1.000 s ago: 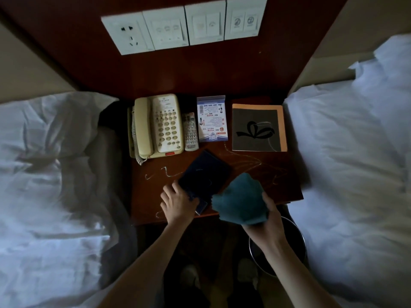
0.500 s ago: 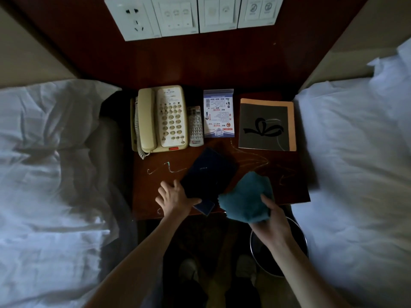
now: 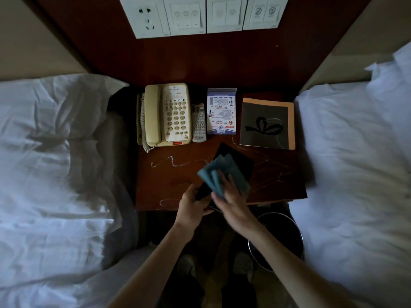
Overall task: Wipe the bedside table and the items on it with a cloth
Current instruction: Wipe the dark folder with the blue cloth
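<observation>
bin (image 3: pixel 275 238): near right, below the edge of bedside table (image 3: pixel 169 183)
left hand (image 3: pixel 192 202): fingers curled round near corner of dark folder (image 3: pixel 236 160)
right hand (image 3: pixel 230 195): fingers flat, pressing cloth (image 3: pixel 222 172) onto dark folder
cloth: mid-table, on the folder
far row: telephone (image 3: pixel 166 114), remote (image 3: pixel 198 124), card (image 3: pixel 221 112), booklet (image 3: pixel 266 124)

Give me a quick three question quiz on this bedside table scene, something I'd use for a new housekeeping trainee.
1. True or false: the right hand presses the blue cloth onto the dark folder.
2. What lies between the telephone and the leaflet? A remote control, B pen, C glass.
3. Which hand steadies the dark folder?
Key: 1 true; 2 A; 3 the left hand.
</observation>
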Tool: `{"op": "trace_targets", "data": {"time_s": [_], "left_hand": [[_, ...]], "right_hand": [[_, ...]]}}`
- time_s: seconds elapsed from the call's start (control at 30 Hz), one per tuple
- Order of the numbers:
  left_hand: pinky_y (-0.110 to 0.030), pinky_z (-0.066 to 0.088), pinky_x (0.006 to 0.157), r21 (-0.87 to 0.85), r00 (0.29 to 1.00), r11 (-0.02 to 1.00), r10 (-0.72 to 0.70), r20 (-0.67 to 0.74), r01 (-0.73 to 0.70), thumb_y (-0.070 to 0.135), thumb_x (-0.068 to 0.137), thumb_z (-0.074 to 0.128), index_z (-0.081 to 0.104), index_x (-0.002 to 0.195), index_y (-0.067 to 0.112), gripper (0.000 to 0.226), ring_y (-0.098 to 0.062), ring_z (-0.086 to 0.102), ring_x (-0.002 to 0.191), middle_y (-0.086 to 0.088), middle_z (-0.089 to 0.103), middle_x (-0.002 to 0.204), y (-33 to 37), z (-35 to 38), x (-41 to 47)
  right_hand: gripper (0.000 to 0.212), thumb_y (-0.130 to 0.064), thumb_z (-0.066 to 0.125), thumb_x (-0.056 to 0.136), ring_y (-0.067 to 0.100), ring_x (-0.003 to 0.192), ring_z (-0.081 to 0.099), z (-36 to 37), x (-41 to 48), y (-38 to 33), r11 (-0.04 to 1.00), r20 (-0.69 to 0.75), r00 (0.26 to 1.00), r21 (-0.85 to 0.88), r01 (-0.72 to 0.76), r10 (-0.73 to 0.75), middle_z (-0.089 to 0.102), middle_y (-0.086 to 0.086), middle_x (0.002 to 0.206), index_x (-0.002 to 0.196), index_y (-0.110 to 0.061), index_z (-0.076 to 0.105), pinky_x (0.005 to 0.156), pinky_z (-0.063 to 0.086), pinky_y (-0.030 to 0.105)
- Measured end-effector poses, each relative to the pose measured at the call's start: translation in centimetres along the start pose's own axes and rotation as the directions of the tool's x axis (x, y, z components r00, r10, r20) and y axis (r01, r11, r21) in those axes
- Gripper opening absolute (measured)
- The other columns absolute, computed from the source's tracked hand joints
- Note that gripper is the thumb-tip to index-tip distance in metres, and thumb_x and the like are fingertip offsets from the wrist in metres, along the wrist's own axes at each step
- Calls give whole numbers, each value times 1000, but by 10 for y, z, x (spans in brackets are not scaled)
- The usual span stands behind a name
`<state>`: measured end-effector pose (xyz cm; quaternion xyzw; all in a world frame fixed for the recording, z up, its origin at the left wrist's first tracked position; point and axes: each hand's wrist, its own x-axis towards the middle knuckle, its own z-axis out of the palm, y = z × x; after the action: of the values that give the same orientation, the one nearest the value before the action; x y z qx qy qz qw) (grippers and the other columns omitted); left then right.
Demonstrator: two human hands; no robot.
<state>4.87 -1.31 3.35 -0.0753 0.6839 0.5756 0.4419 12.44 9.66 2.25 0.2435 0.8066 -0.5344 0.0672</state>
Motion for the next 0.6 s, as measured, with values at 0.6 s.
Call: {"op": "trace_targets", "data": {"time_s": [0.6], "left_hand": [[-34,59,74,-217,997,975,34,-65,-47,4,92,53,59,105,16,19,-15,70,91,-4,66,106,14,2,-39]], "right_hand": [[43,-50,21,95,-26,127,-19,-15,-23,-6,961,76,976,-177,212,-202,-6,-47,138,133,-58,3,109,-19,14]]}}
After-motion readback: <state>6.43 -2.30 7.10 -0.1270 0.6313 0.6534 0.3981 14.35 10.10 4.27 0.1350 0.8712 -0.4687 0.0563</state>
